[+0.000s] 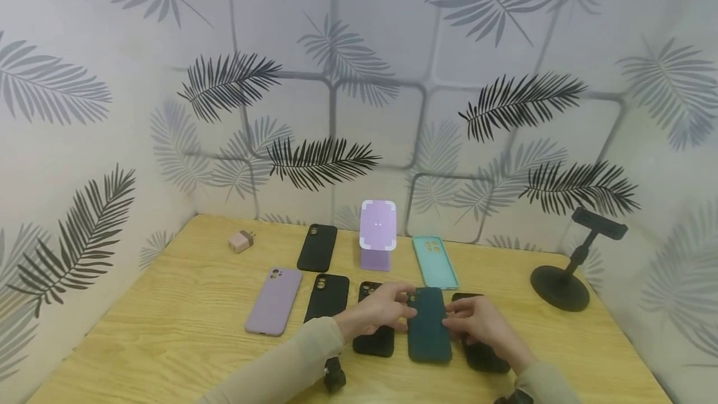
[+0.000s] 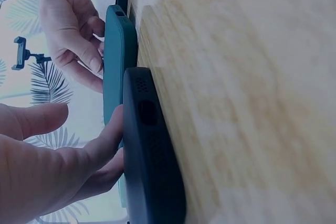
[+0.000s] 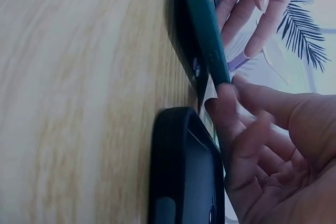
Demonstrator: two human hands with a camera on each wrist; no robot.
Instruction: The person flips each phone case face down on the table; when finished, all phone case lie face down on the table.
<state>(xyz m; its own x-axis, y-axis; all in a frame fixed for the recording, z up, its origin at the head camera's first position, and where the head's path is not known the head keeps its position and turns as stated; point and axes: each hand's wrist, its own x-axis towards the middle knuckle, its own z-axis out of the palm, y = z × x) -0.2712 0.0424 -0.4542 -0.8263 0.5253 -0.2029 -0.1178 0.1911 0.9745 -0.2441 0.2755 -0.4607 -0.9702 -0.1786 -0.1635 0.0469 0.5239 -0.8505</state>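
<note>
A dark teal phone case [image 1: 429, 329] lies between the two hands, back side up. It appears tilted, its right edge lifted off the table. My right hand [image 1: 483, 324] pinches that edge between thumb and finger; the pinch shows in the right wrist view, where the right hand [image 3: 273, 150] is close to the camera. My left hand [image 1: 377, 312] reaches over a black phone case [image 1: 374, 340], its extended fingers at the teal case's left edge. In the left wrist view the left thumb [image 2: 44, 119] stands apart from the cases. Another black phone case [image 1: 487, 357] lies under the right hand.
On the wooden table [image 1: 185, 304] lie a lilac phone case [image 1: 275, 302], black phone cases [image 1: 317, 248] [image 1: 328, 297] and a light turquoise case [image 1: 436, 264]. A purple phone stand [image 1: 377, 235], a charger plug [image 1: 241, 240] and a black holder [image 1: 561, 285] stand farther back, before the leaf-patterned wall.
</note>
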